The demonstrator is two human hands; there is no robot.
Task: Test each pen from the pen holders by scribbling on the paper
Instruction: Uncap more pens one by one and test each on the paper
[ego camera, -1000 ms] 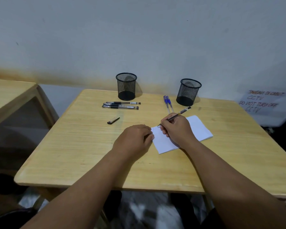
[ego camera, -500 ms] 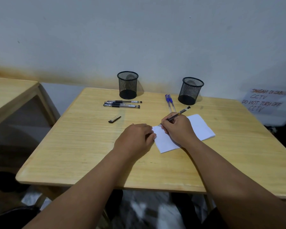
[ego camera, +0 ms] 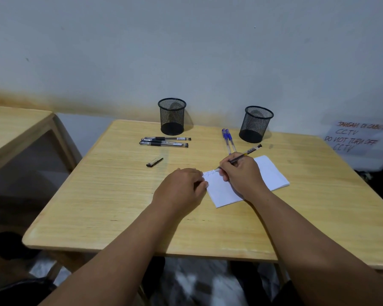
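Observation:
My right hand (ego camera: 241, 173) grips a black pen (ego camera: 249, 151) with its tip on the top left corner of the white paper (ego camera: 272, 175), where faint scribble marks show. My left hand (ego camera: 181, 187) rests on the paper's left edge with fingers curled under. The pen's black cap (ego camera: 154, 162) lies loose on the table (ego camera: 119, 195). Two black mesh pen holders (ego camera: 172, 116) (ego camera: 255, 124) stand empty at the back. Black pens (ego camera: 164, 141) lie in front of the left holder. Two blue pens (ego camera: 228, 141) lie beside the right holder.
A second wooden table (ego camera: 13, 129) stands to the left with a gap between. A handwritten CCTV notice (ego camera: 356, 138) leans against the wall at the right. The wall runs just behind the holders.
The pen tip has moved slightly over the paper's corner and scribble marks now show there. My left hand has stayed on the paper's edge.

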